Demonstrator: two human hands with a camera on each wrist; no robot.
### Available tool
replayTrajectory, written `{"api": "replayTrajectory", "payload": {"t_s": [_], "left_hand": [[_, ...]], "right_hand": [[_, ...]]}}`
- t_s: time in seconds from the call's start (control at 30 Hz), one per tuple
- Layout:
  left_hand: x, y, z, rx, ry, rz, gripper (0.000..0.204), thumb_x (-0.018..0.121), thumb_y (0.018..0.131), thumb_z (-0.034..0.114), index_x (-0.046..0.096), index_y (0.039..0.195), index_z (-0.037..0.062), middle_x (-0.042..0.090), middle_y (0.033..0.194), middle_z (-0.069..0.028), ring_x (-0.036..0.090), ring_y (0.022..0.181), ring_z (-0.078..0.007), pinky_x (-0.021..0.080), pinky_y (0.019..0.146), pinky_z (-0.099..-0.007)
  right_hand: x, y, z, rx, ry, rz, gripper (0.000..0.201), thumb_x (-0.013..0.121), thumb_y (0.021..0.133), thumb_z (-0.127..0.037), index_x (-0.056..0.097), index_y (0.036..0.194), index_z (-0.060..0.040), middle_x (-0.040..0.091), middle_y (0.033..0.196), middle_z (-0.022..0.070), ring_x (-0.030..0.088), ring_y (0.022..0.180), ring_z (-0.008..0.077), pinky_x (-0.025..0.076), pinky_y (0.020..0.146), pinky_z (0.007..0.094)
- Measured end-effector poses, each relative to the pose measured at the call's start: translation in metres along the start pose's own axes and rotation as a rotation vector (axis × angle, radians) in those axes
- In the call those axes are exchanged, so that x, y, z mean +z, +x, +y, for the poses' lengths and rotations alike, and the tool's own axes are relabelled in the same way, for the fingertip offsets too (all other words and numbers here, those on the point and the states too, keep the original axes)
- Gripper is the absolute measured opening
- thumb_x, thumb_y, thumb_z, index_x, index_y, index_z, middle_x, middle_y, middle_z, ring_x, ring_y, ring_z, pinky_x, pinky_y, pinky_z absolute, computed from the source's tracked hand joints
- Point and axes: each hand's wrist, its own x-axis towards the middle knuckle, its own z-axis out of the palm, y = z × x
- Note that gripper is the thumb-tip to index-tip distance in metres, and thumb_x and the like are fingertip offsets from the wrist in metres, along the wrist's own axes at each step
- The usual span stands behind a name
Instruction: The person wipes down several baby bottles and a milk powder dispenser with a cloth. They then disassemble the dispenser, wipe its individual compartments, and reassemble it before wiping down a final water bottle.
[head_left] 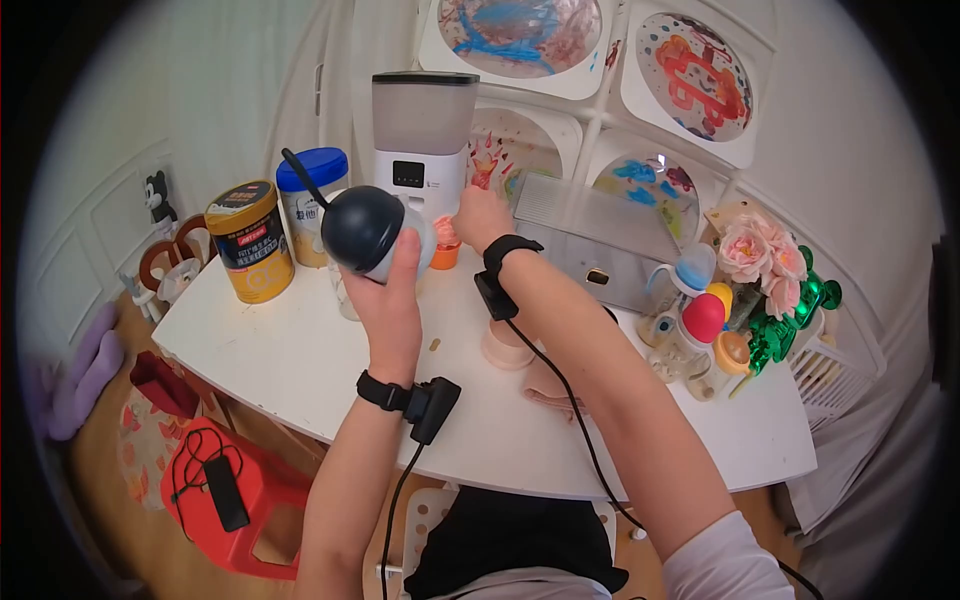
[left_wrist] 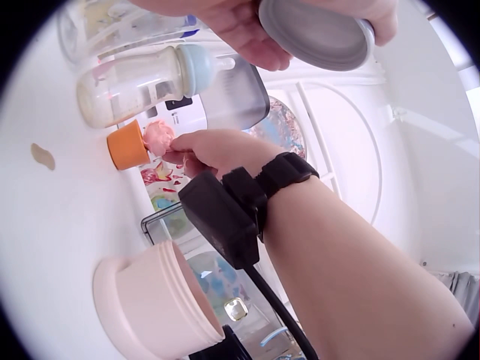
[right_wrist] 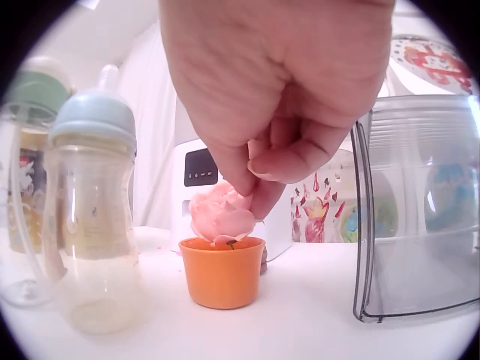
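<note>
My left hand (head_left: 390, 315) grips a round vessel with a navy dome (head_left: 362, 232), a pale lower part and a long thin dark spout, held tilted above the table. Its grey round base (left_wrist: 322, 37) shows at the top of the left wrist view. Thumb and fingers of my right hand (right_wrist: 277, 90) pinch the petals of a pink flower (right_wrist: 221, 215). Directly below that bloom stands a small orange pot (right_wrist: 223, 277) on the table, and a bit of green stem shows at the pot's rim. A baby bottle (right_wrist: 91, 217) with a pale blue collar stands beside the pot.
Behind the pot rises a white feeder-like machine (head_left: 420, 150). Two tins or tubs, a yellow-black tin (head_left: 250, 245) and a blue-lidded tub (head_left: 312, 200), stand left. A grey transparent case (head_left: 600, 245), pale pink pot (head_left: 507, 345), several bottles and a rose bunch (head_left: 765, 255) lie rightward.
</note>
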Motion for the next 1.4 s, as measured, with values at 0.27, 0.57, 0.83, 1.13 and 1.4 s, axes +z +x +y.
{"api": "replayTrajectory", "payload": {"t_s": [0.27, 0.57, 0.83, 1.13, 1.4], "left_hand": [[0.002, -0.002, -0.003, -0.007, 0.057, -0.005, 0.052, 0.073, 0.102, 0.034, 0.052, 0.137, 0.0012, 0.061, 0.128, -0.0119, 0.065, 0.111, -0.0197, 0.063, 0.081, -0.0334], [0.003, -0.003, -0.011, -0.056, 0.051, -0.181, 0.053, 0.074, 0.100, 0.034, 0.055, 0.138, 0.0016, 0.065, 0.127, -0.0105, 0.066, 0.110, -0.0176, 0.061, 0.080, -0.0320], [0.015, -0.013, -0.009, -0.197, 0.019, -0.351, 0.058, 0.081, 0.094, 0.033, 0.057, 0.137, 0.0014, 0.064, 0.131, -0.0112, 0.061, 0.122, -0.0205, 0.047, 0.108, -0.0362], [0.038, -0.019, -0.018, -0.696, -0.028, -0.452, 0.060, 0.064, 0.102, 0.056, 0.058, 0.137, 0.0079, 0.068, 0.127, -0.0087, 0.067, 0.119, -0.0199, 0.047, 0.110, -0.0364], [0.059, -0.021, -0.014, -0.775, -0.053, -0.455, 0.064, 0.064, 0.100, 0.063, 0.057, 0.135, 0.0106, 0.068, 0.126, -0.0068, 0.064, 0.118, -0.0190, 0.044, 0.111, -0.0362]], "right_hand": [[-0.007, -0.006, -0.009, -0.094, -0.044, -0.062, 0.029, 0.081, 0.085, -0.018, 0.076, 0.103, 0.0045, 0.075, 0.103, 0.0305, 0.074, 0.102, 0.0477, 0.060, 0.089, 0.0523], [-0.078, -0.032, 0.010, -0.269, -0.128, -0.240, 0.027, 0.074, 0.085, -0.025, 0.081, 0.101, -0.0044, 0.077, 0.096, 0.0224, 0.076, 0.092, 0.0396, 0.060, 0.088, 0.0455], [-0.150, -0.115, 0.059, -0.288, 0.058, -0.583, 0.060, 0.079, 0.087, -0.039, 0.069, 0.136, -0.0054, 0.076, 0.121, 0.0190, 0.074, 0.106, 0.0326, 0.056, 0.097, 0.0411], [-0.112, -0.167, 0.076, -0.328, 0.081, -0.467, 0.104, 0.086, 0.076, -0.053, 0.048, 0.145, 0.0161, 0.065, 0.131, 0.0332, 0.056, 0.128, 0.0464, 0.048, 0.110, 0.0439], [-0.078, -0.188, 0.084, -0.291, 0.165, -0.287, 0.072, 0.083, 0.076, -0.048, 0.063, 0.116, 0.0076, 0.073, 0.105, 0.0301, 0.071, 0.102, 0.0445, 0.055, 0.094, 0.0470]]}}
